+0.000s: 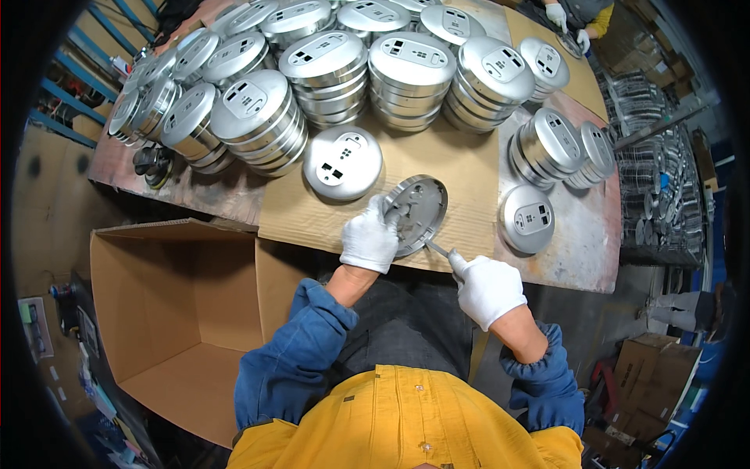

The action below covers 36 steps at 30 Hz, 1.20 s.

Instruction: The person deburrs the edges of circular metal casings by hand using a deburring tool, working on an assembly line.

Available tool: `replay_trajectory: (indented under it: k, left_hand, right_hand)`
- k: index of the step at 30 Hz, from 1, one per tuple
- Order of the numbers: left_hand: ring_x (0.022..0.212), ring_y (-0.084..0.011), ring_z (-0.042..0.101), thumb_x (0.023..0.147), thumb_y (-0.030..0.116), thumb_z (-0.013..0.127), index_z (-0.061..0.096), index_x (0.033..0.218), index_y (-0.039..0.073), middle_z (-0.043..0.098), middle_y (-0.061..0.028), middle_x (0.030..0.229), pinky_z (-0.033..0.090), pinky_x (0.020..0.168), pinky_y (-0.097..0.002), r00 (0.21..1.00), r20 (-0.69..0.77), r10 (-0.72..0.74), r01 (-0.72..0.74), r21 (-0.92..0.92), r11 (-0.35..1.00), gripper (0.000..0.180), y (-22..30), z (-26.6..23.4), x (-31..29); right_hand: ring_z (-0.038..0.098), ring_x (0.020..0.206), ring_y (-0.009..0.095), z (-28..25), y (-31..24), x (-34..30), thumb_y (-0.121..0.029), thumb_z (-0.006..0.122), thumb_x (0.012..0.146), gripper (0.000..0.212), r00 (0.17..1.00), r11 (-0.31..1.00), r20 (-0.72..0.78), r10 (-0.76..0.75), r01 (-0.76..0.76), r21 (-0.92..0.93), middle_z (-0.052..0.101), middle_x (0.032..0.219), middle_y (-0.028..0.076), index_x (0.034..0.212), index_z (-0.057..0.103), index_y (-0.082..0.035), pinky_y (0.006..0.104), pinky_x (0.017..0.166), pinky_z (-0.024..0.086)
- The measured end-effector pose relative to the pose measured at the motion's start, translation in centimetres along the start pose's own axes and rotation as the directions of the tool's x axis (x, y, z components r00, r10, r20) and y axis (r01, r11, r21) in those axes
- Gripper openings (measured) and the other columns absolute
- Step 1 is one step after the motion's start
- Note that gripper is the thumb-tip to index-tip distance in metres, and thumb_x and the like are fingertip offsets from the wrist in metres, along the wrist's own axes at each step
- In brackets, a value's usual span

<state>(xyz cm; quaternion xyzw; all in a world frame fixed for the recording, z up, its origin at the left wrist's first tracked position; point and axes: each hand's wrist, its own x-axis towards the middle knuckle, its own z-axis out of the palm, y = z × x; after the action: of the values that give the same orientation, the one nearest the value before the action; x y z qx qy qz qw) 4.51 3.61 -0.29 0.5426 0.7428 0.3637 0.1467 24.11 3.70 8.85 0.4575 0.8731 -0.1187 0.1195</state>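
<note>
My left hand (369, 238), in a white glove, is closed on the left rim of a round metal cover (424, 205). The cover is tilted up at the table's near edge, with its hollow, ribbed inside facing me. In my gloved right hand (487, 288) is a slim grey metal file (437, 248), its index finger stretched along it. The file's tip meets the lower right rim of the cover. A single finished-looking cover (342, 163) with cut-outs lies face up just beyond my left hand. Another cover (527, 220) lies to the right.
Tall stacks of similar covers (324, 74) fill the far side of the table, which has cardboard sheeting (461, 168) on it. Shorter stacks (549, 146) stand at right. An open cardboard box (172, 297) is at left below the edge. Another person's gloved hands (556, 16) show at the far right.
</note>
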Motion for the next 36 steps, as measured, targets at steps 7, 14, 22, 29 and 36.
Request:
replay_trajectory:
  k: [7,14,22,29,36]
  left_hand:
    - [0.062,-0.038,0.063,0.083,0.022,0.062,0.055,0.096,0.005,0.063,-0.0179,0.067,0.05,0.058,-0.0478,0.998,0.055,0.015,-0.018,0.046,0.999,0.022,0.1,0.2,0.8]
    - [0.063,-0.0374,0.064,0.081,0.02,0.063,0.054,0.093,0.006,0.064,-0.0171,0.068,0.05,0.057,-0.0465,0.995,0.101,0.016,-0.026,0.096,0.995,0.02,1.0,-0.1,1.4]
    - [0.071,-0.0381,0.064,0.084,0.024,0.064,0.057,0.1,0.005,0.065,-0.019,0.075,0.051,0.063,-0.0455,0.985,0.174,-0.001,-0.007,0.045,0.999,0.026,1.4,-0.5,1.5]
    - [0.072,-0.0376,0.064,0.084,0.022,0.064,0.057,0.099,0.005,0.065,-0.0186,0.076,0.051,0.063,-0.045,0.989,0.149,-0.007,0.009,-0.016,1.0,0.024,1.1,-0.5,1.7]
    - [0.07,-0.0362,0.065,0.083,0.021,0.065,0.058,0.098,0.005,0.065,-0.0177,0.075,0.051,0.062,-0.0441,0.982,0.188,-0.018,0.014,0.023,1.0,0.023,1.1,-0.3,2.0]
  right_hand:
    - [0.064,0.065,0.03,-0.3,-0.1,0.7,-0.012,0.049,0.083,0.027,0.995,0.996,-0.047,-0.083,0.081,-0.037,0.062,0.072,0.014,0.106,0.063,-0.008,0.0415,0.054,0.049]
    - [0.064,0.065,0.032,-1.4,-0.2,1.6,-0.012,0.05,0.082,0.025,0.993,0.991,-0.016,-0.12,0.119,-0.063,0.064,0.073,0.015,0.102,0.064,-0.007,0.0428,0.055,0.049]
    - [0.066,0.072,0.037,-5.0,-0.5,5.6,-0.013,0.056,0.074,0.018,0.963,0.986,0.225,-0.15,0.161,-0.032,0.066,0.075,0.021,0.081,0.069,-0.003,0.0427,0.065,0.053]
    - [0.065,0.071,0.037,-5.5,0.3,6.3,-0.012,0.056,0.072,0.017,0.95,0.988,0.281,-0.137,0.152,-0.033,0.065,0.074,0.02,0.081,0.07,-0.006,0.0425,0.064,0.052]
    - [0.065,0.069,0.037,-5.3,0.3,6.5,-0.011,0.056,0.072,0.016,0.951,0.987,0.274,-0.147,0.158,-0.02,0.065,0.072,0.02,0.08,0.069,-0.006,0.043,0.063,0.052]
